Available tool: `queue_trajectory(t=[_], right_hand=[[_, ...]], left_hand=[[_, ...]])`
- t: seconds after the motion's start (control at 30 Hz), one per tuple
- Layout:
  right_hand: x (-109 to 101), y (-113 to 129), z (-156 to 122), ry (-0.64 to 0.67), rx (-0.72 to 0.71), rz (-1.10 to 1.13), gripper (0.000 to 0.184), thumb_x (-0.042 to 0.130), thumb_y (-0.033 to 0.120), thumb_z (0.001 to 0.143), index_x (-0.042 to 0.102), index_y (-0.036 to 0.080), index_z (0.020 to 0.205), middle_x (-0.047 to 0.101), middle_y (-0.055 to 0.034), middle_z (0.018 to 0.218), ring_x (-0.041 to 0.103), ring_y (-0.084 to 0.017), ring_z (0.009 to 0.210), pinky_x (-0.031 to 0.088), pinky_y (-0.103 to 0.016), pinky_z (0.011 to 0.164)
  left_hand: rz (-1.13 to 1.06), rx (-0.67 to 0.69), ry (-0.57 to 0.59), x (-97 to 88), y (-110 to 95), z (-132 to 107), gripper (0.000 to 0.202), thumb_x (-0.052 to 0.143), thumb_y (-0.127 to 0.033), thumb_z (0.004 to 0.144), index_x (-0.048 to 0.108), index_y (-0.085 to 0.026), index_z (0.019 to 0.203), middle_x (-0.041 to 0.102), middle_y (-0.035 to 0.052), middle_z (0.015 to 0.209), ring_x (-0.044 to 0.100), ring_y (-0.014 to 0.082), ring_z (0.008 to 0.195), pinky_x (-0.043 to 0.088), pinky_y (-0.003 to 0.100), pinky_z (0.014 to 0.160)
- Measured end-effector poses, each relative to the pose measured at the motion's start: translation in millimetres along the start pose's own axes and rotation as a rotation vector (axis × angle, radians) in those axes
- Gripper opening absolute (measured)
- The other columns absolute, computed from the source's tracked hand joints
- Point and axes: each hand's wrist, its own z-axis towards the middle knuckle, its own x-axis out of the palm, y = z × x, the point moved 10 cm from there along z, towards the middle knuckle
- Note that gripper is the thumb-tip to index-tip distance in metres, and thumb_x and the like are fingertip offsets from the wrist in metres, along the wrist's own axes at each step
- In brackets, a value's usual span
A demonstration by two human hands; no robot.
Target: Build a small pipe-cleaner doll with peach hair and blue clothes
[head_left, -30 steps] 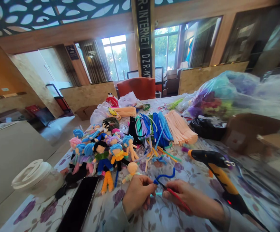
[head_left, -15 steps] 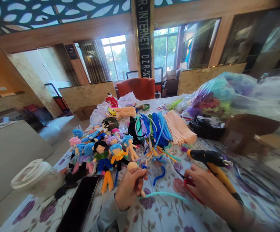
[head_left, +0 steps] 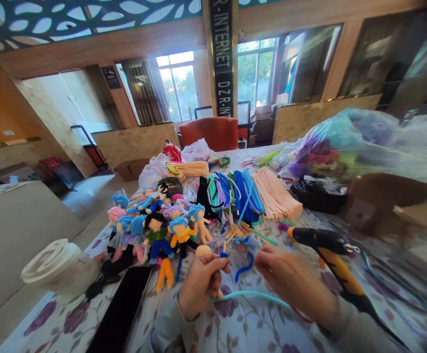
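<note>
- The left hand (head_left: 201, 283) pinches a short blue piece (head_left: 223, 255) between thumb and fingers; a beige doll head (head_left: 203, 251) shows just beyond it.
- The right hand (head_left: 290, 279) is blurred; I cannot tell whether its fingers grip anything.
- A curled blue strip (head_left: 245, 269) lies between the hands, a mint strip (head_left: 257, 293) nearer.
- Right: a glue gun (head_left: 333, 262).

This looked like a makeshift craft workshop in a commercial hall: a glue gun (head_left: 333, 267), bundled fuzzy stems (head_left: 241, 198) and small dolls (head_left: 159, 247) crowded a flower-patterned tabletop (head_left: 257, 331), before low partitions (head_left: 136, 144) and a pillar (head_left: 223, 63) lettered "INTERNET".
</note>
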Motion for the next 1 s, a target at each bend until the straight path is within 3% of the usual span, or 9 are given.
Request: queue_trajectory(t=[0.13,0.27,0.5,0.6,0.8,1.0], right_hand=[[20.6,31.4,23.0,-0.023,-0.113,-0.033,0.018,0.054,0.005,0.083,0.067,0.019,0.082,0.063,-0.0060,0.090,0.057,-0.022,0.087,0.039,-0.031,0.070],[32.9,35.9,31.8,-0.062,-0.199,-0.019,0.014,0.061,0.007,0.079,0.064,0.016,0.069,0.062,-0.0078,0.084,0.054,-0.023,0.084,0.039,-0.032,0.071],[-6.3,44.1,11.8,-0.213,-0.353,0.162,0.017,0.046,0.014,0.094,0.056,0.017,0.080,0.059,-0.0025,0.077,0.054,-0.016,0.078,0.042,-0.029,0.076],[-20.5,44.3,4.6,-0.285,-0.387,0.196,0.021,0.042,0.018,0.097,0.055,0.018,0.081,0.058,-0.0024,0.076,0.053,-0.016,0.078,0.040,-0.034,0.084],[-26.2,46.3,0.7,-0.362,-0.435,0.170,0.020,0.044,0.018,0.096,0.056,0.018,0.080,0.059,-0.0022,0.076,0.052,-0.016,0.076,0.038,-0.039,0.089],[-29.9,52.1,-2.9,-0.413,-0.499,0.152,0.017,0.048,0.012,0.092,0.057,0.019,0.079,0.060,0.0000,0.072,0.051,-0.015,0.073,0.038,-0.039,0.093]], left_hand=[[0.048,0.010,-0.023,-1.6,-2.3,0.8,0.028,0.070,-0.039,0.066,0.061,-0.014,0.057,0.044,-0.0073,0.029,0.034,0.0039,0.022,0.025,0.015,0.025],[0.078,-0.004,-0.019,-2.0,1.2,3.5,0.029,0.072,-0.040,0.063,0.063,-0.013,0.057,0.046,-0.0061,0.029,0.032,0.0036,0.021,0.021,0.016,0.024],[0.060,-0.013,-0.010,0.0,4.6,2.8,0.025,0.072,-0.038,0.064,0.062,-0.015,0.061,0.051,-0.0059,0.032,0.035,0.0039,0.021,0.020,0.016,0.025],[0.039,-0.053,0.020,4.9,8.1,0.2,0.025,0.072,-0.038,0.064,0.062,-0.014,0.061,0.048,-0.0066,0.031,0.035,0.0043,0.023,0.020,0.016,0.026],[-0.033,-0.155,0.087,15.6,15.4,-5.1,0.028,0.076,-0.035,0.059,0.061,-0.013,0.061,0.067,0.0013,0.060,0.037,-0.0007,0.032,0.018,0.014,0.030],[-0.044,-0.227,0.125,19.4,21.1,-8.2,0.031,0.077,-0.038,0.059,0.057,-0.014,0.061,0.066,0.0019,0.060,0.037,0.0001,0.034,0.016,0.015,0.031]])
